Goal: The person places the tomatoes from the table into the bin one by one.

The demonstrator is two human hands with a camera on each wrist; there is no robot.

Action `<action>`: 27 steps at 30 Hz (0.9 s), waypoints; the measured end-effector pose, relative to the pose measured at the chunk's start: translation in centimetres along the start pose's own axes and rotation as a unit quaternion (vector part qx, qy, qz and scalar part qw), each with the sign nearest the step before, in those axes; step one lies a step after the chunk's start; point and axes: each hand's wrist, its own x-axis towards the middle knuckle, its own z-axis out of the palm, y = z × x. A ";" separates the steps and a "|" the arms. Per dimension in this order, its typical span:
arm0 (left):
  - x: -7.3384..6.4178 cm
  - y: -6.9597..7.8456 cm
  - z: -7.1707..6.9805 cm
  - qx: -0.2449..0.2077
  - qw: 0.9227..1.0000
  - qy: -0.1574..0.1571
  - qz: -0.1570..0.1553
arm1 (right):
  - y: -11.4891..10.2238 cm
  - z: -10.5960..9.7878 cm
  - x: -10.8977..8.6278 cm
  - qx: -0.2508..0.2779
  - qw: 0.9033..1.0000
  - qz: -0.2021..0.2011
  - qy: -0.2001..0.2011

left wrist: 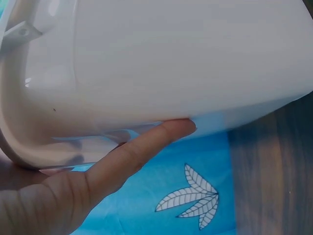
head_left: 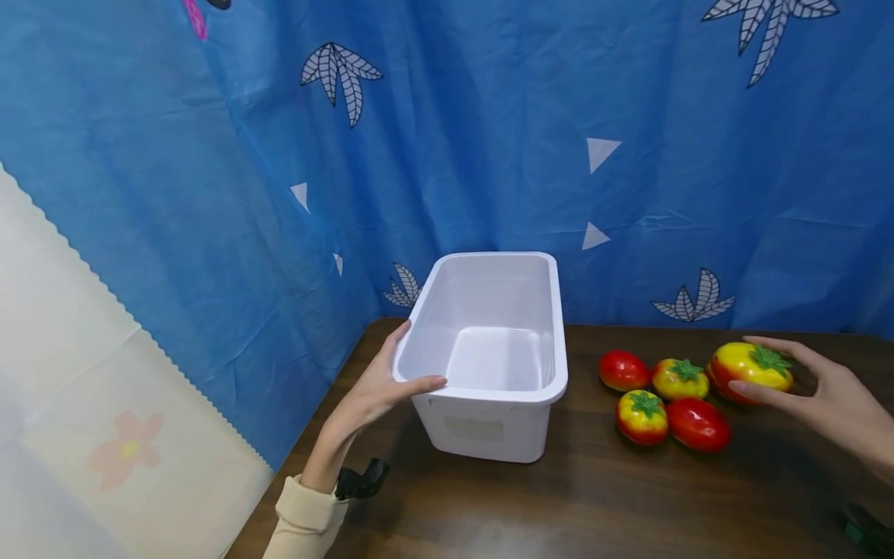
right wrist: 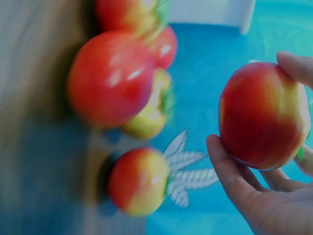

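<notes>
A white plastic bin [head_left: 482, 431] stands on the table, its open top facing up. My left hand [head_left: 380, 384] holds its near left corner, thumb along the front rim and fingers on the left side. In the left wrist view one finger [left wrist: 142, 152] lies against the bin's outer wall [left wrist: 161, 63]. My right hand [head_left: 827, 388] holds a shiny red-and-yellow tomato [head_left: 750, 371] with a green leafy top, between thumb and fingers. The right wrist view shows this tomato [right wrist: 261, 117] apart from the others.
Beside the held one lie several more tomatoes: a red one [head_left: 624, 370], a larger red one [head_left: 698, 425] and yellow-and-red ones [head_left: 642, 418] with green tops. The brown wooden table [head_left: 559, 512] ends at a blue patterned curtain [head_left: 475, 155] behind and at the left.
</notes>
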 end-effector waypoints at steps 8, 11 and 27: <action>0.1 0.0 0.0 0.000 1.000 -0.002 0.002 | -4.7 -0.2 1.9 0.067 0.996 -0.011 -0.057; 0.0 0.1 -0.1 0.001 1.000 -0.001 0.003 | -6.5 -0.1 2.5 0.082 0.994 -0.019 -0.072; 0.1 0.3 0.0 0.002 1.000 0.000 0.002 | -14.2 1.4 4.9 0.139 0.979 -0.075 -0.128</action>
